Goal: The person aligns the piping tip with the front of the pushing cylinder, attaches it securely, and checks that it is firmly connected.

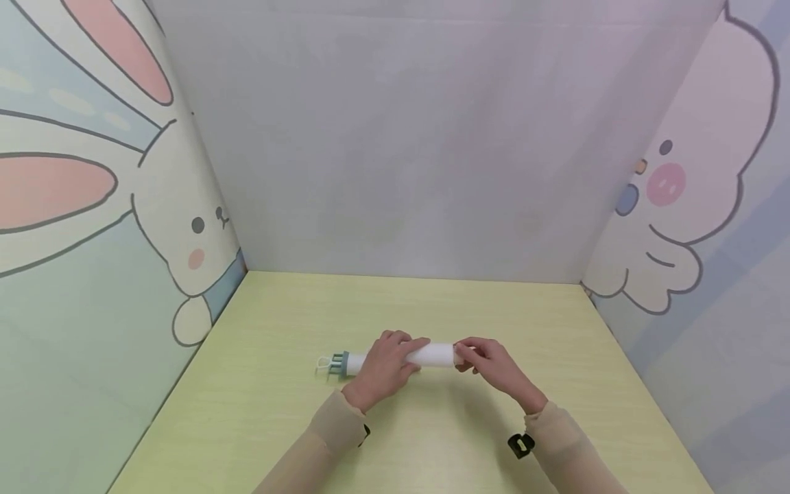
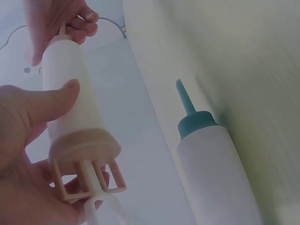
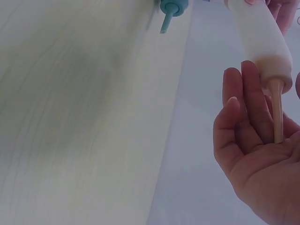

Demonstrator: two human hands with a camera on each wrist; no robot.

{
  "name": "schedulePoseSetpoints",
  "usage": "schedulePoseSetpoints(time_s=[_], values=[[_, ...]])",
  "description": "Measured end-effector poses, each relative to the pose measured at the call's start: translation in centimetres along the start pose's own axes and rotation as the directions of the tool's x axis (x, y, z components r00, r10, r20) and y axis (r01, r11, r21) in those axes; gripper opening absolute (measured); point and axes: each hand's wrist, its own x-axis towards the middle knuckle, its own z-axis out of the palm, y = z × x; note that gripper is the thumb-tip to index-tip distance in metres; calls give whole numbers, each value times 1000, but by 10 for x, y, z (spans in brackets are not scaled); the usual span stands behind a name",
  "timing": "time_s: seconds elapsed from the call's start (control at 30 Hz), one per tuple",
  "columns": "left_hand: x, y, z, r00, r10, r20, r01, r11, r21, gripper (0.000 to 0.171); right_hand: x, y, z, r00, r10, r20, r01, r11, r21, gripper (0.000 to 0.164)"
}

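Note:
My left hand [image 1: 385,367] grips the white barrel of a large syringe [image 1: 437,355] with beige fittings. In the left wrist view its thumb lies across the barrel, with fingers behind it. A beige frame [image 2: 86,150] and a white plunger show at the syringe's rear end. At the other end, my right hand [image 1: 494,367] pinches around the beige nozzle collar [image 3: 276,75]; the slim nozzle points toward its palm. A second white syringe [image 2: 213,164], with a teal nozzle and teal rear frame, lies on the table beside the left hand, which hides its middle in the head view.
The pale yellow table [image 1: 247,412] carries the teal syringe. A plain grey wall [image 1: 395,151] rises behind, and cartoon-printed panels [image 1: 185,247] stand on both sides. Dark clips [image 1: 521,444] sit near the sleeves.

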Motion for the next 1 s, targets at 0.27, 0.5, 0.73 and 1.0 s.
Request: schedulePoseSetpoints(time_s=[0.27, 0.5, 0.73, 1.0], values=[[0, 0, -1, 1000, 1, 6, -1, 1000, 9, 50, -3, 4, -2, 998, -9, 67, 6, 999, 44, 45], [0, -1, -1, 1000, 20, -14, -20, 1000, -5, 49, -3, 6, -5, 996, -25, 83, 19, 997, 77, 40], [-2, -1, -2, 999, 36, -25, -36, 999, 12, 49, -7, -9, -4, 997, -32, 70, 28, 998, 65, 30], [-4, 1, -3, 999, 37, -33, -37, 999, 7, 49, -11, -25, -6, 997, -54, 57, 54, 999, 9, 30]])
